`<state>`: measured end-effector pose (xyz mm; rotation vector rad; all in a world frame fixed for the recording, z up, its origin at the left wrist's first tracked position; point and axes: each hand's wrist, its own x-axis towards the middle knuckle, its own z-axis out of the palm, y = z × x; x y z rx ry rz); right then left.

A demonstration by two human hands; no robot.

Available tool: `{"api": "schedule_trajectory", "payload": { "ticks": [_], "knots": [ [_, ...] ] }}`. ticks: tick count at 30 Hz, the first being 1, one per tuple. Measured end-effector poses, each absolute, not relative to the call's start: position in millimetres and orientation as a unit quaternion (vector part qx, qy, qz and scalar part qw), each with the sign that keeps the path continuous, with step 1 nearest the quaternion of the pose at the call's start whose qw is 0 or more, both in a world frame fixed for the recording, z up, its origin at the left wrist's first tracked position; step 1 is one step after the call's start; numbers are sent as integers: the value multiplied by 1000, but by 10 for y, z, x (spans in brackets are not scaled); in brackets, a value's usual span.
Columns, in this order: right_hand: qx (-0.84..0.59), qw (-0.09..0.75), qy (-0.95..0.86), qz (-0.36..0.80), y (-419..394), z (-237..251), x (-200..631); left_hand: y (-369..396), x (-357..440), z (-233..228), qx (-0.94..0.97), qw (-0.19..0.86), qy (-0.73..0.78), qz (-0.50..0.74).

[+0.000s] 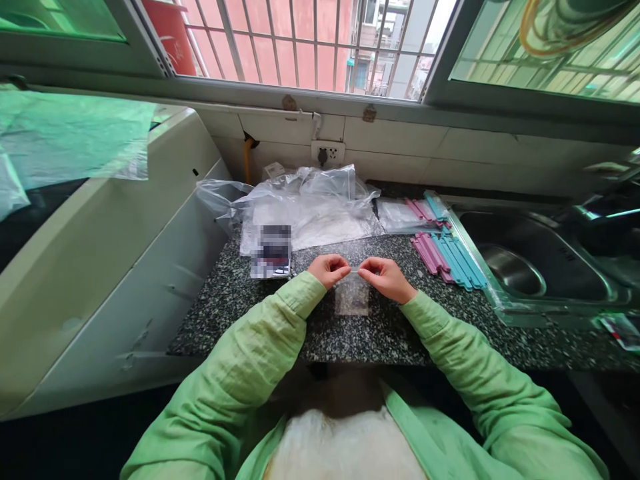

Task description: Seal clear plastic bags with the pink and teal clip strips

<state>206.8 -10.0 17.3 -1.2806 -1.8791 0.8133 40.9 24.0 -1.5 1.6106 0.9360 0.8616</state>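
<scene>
A small clear plastic zip bag [353,295] hangs over the speckled granite counter [260,320]. My left hand [329,269] pinches its top edge at the left corner. My right hand [384,275] pinches the same edge at the right corner. Both hands are closed on the bag's top strip, close together. I cannot tell whether anything is inside the bag. Both my sleeves are light green.
Crumpled clear plastic bags [305,207] lie at the back of the counter, with a blurred card [271,251] in front. Pink and blue sticks [447,257] lie right of them beside a steel sink [530,263]. A white appliance [105,253] stands at left.
</scene>
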Motion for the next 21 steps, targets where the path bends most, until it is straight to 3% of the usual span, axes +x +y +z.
{"api": "schedule_trajectory", "payload": {
  "ticks": [13, 21],
  "knots": [
    [-507, 361, -712, 326, -69, 150, 2100, 253, 384, -99, 685, 468, 410, 378],
    [-514, 364, -724, 283, -70, 166, 2128, 228, 380, -51, 656, 511, 415, 369]
  ]
}}
